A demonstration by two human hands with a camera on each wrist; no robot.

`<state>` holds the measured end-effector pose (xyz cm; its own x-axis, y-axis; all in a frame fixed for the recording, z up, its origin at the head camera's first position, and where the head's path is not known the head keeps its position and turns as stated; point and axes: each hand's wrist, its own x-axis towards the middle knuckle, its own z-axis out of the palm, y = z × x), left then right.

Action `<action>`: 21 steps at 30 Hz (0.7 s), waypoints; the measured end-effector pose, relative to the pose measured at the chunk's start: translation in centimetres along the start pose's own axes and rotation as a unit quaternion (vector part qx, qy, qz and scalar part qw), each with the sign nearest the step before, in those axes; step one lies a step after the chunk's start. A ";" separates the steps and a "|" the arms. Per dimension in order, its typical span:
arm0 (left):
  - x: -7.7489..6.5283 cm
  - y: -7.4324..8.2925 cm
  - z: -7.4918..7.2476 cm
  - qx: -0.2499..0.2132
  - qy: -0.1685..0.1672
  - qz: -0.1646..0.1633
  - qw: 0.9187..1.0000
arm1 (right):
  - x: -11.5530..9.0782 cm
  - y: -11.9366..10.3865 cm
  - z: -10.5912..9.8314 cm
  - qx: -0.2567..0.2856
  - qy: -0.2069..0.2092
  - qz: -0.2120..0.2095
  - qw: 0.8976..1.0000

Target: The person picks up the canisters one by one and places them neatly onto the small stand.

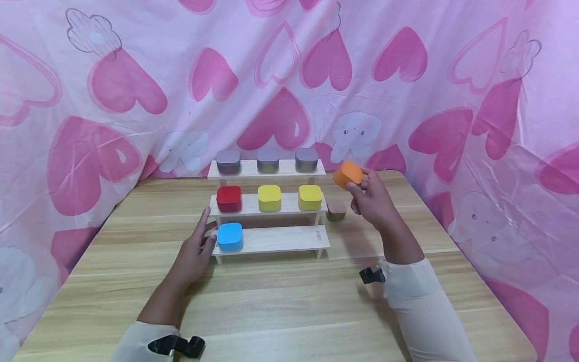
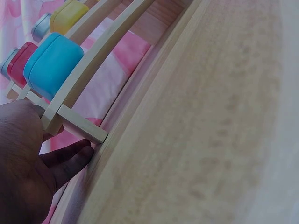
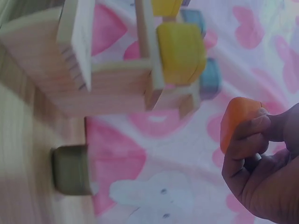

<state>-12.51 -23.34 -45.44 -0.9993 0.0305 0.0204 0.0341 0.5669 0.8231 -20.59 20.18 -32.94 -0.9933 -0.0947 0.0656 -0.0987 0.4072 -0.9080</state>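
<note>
My right hand (image 1: pixel 374 197) pinches a small orange tin (image 1: pixel 348 174) with rounded corners, raised off the table right of a three-tier wooden rack (image 1: pixel 280 239). At the rack's left end my left hand (image 1: pixel 195 252) touches the wood with fingers fairly straight, the fingertips low by a leg in the left wrist view. Close to that hand, a blue tin (image 1: pixel 230 237) sits on the lowest tier. The middle tier bears a red tin (image 1: pixel 229 199) and two yellow tins, one in the centre (image 1: pixel 269 198) and one at right (image 1: pixel 309 197).
Silvery grey tins stand on the top tier, at left (image 1: pixel 228 162), centre (image 1: pixel 268 161) and right (image 1: pixel 306 160). An olive-brown tin (image 1: pixel 336 210) rests on the wooden table (image 1: pixel 280 306) beside the rack's right end. A pink heart-patterned cloth (image 1: pixel 181 115) hangs behind and at the sides.
</note>
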 end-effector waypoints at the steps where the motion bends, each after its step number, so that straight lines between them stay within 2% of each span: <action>1: 0.0 0.0 0.0 0.001 0.000 0.001 1.000 | -0.2 -0.3 0.1 -0.003 -0.001 -0.004 1.000; 8: 0.0 0.0 0.0 0.002 0.000 0.004 1.000 | -1.9 -1.8 1.0 -0.021 -0.027 -0.057 0.998; 12: 0.1 0.0 -0.1 0.004 -0.002 0.006 1.000 | -2.6 -2.3 1.6 -0.032 -0.040 -0.074 0.996; 21: 0.0 0.0 0.0 0.001 -0.002 -0.005 1.000 | -3.6 -3.0 3.6 -0.020 -0.083 -0.116 0.990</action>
<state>-12.54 -23.33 -45.39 -0.9996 0.0273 0.0094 0.0233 0.5693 0.8218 -16.51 16.05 -31.88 -0.9207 -0.3365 0.1976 -0.3279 0.3927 -0.8592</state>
